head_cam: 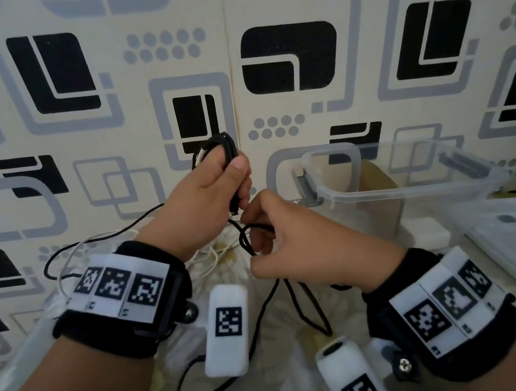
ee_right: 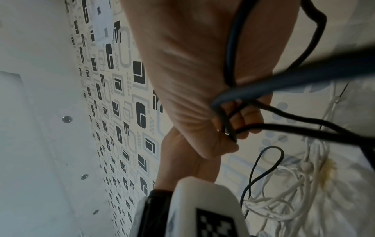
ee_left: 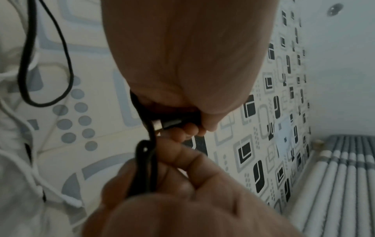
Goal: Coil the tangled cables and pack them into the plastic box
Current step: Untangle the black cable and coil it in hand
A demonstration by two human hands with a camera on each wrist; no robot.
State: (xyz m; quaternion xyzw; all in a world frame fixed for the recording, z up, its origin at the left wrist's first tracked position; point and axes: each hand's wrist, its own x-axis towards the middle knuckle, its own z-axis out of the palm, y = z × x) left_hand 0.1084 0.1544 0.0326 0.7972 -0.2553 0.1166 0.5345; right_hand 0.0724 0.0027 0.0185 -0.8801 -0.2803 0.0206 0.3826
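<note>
Matt black rubbery cable, clear glossy plastic box, smooth white cords

The black cable is thin and partly wound into a small bundle of loops, which is held up in the air in front of the patterned wall. From the bundle its loose part hangs down, makes a small loop, and then runs in long bends over the flowered surface below. The white cables lie in a tangled heap on that surface, under the black bundle. The plastic box is clear and open, it is tilted and stands to the right of the cables, well apart from the white heap.
</note>
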